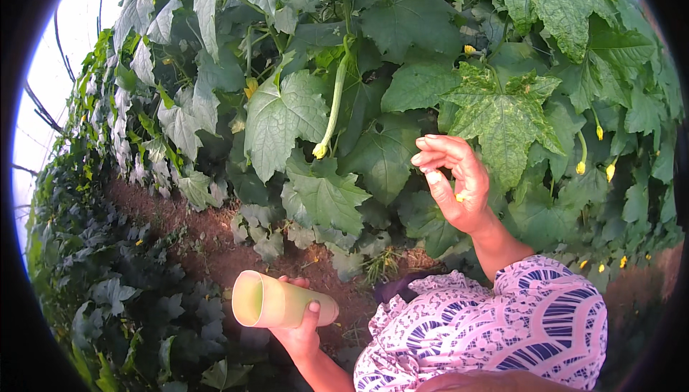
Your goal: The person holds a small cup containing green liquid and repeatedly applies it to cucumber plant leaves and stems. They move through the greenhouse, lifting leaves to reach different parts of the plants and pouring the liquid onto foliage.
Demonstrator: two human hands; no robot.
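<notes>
My left hand (301, 327) grips a pale yellow-green cylindrical cup (296, 303), tilted with its wide mouth facing left. What lies deep inside the cup is hidden. Raised among the leaves, my right hand (457, 182) has bent fingers, with the thumb close to the fingertips. A small yellow bit (460, 197) shows at its palm; whether the fingers hold it is unclear. Left of this hand hangs a slender ridged young gourd, likely a luffa (337, 101), with a shrivelled yellow blossom (320, 151) at its lower tip. My right hand is apart from it.
Broad lobed leaves (288, 114) form a dense wall of vines. A mottled yellowing leaf (503, 117) hangs beside my right hand. Several smaller fruits with yellow tips (581, 168) dangle at right. Brown soil (210, 252) runs below, with more low foliage (113, 295) at left.
</notes>
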